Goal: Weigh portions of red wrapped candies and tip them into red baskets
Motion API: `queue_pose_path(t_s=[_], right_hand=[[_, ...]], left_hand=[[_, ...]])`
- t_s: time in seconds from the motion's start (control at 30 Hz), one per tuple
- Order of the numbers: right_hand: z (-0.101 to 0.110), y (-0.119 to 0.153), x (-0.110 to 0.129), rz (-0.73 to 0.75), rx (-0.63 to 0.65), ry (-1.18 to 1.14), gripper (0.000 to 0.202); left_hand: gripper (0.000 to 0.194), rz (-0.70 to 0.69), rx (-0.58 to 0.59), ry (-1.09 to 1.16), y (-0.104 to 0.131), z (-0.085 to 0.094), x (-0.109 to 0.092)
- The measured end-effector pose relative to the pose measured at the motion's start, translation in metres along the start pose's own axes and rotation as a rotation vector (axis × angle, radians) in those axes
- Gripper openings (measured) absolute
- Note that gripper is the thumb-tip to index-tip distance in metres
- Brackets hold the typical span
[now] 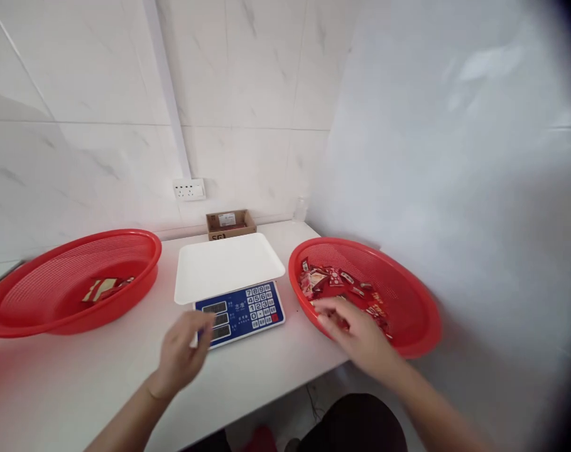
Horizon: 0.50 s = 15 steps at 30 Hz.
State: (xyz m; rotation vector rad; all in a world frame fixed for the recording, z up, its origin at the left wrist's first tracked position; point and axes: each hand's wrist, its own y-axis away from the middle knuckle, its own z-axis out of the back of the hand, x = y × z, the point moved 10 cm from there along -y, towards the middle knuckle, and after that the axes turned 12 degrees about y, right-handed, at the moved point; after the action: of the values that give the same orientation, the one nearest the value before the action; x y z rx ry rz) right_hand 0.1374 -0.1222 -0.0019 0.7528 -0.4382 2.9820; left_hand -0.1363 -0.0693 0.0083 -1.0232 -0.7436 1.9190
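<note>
My left hand [184, 348] is in front of a blue and white weighing scale [240, 314], partly covering its displays. Its fingers are curled toward the thumb; whether anything is between the fingertips is too blurred to tell. The white weighing pan [228, 267] has nothing on it. On the right, my right hand [348, 326] hovers over the near rim of a red mesh basket [407, 301], fingers stretched out and thumb apart, with no object visible in it. Small red wrapped packets [335, 276] lie in that basket, some hidden behind the hand.
Another red mesh basket [144, 245], holding a few red and yellowish packets [103, 289], stands at the left. Behind the scale sits a small open cardboard box [232, 225]. A clear container [301, 208] stands by the wall. All rest on a white table [261, 383].
</note>
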Motion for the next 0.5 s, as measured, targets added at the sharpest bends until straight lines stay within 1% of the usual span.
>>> queue_pose_path(t_s=[0.03, 0.07, 0.1, 0.17, 0.2, 0.23, 0.3, 0.37, 0.43, 0.5], right_hand=[[0.009, -0.008, -0.014, -0.033, 0.032, 0.034, 0.03], [0.011, -0.015, -0.027, -0.04, 0.089, 0.088, 0.033], [0.004, -0.019, -0.039, -0.024, 0.191, 0.143, 0.038], [-0.019, -0.019, -0.068, -0.017, 0.423, 0.248, 0.048], [-0.028, -0.018, -0.083, -0.033, 0.491, 0.308, 0.053], [-0.035, -0.017, -0.096, -0.052, 0.52, 0.363, 0.054], [-0.039, -0.018, -0.118, -0.124, 0.519, 0.44, 0.046], [-0.034, -0.025, -0.133, -0.189, 0.48, 0.471, 0.031], [-0.018, -0.036, -0.144, -0.239, 0.403, 0.477, 0.021], [0.005, -0.05, -0.152, -0.274, 0.277, 0.462, 0.014]], left_hand=[[0.028, -0.06, 0.11, 0.086, 0.008, -0.022, -0.015], [0.031, -0.1, 0.214, 0.154, 0.016, -0.043, -0.027], [0.033, -0.122, 0.302, 0.205, 0.024, -0.061, -0.035], [0.033, -0.137, 0.415, 0.266, 0.037, -0.088, -0.044], [0.031, -0.14, 0.453, 0.284, 0.042, -0.097, -0.046], [0.03, -0.138, 0.481, 0.298, 0.046, -0.104, -0.046], [0.026, -0.105, 0.52, 0.334, 0.052, -0.111, -0.041], [0.022, -0.015, 0.525, 0.392, 0.054, -0.113, -0.028], [0.019, 0.103, 0.495, 0.451, 0.053, -0.111, -0.012], [0.016, 0.197, 0.449, 0.482, 0.051, -0.107, 0.003]])
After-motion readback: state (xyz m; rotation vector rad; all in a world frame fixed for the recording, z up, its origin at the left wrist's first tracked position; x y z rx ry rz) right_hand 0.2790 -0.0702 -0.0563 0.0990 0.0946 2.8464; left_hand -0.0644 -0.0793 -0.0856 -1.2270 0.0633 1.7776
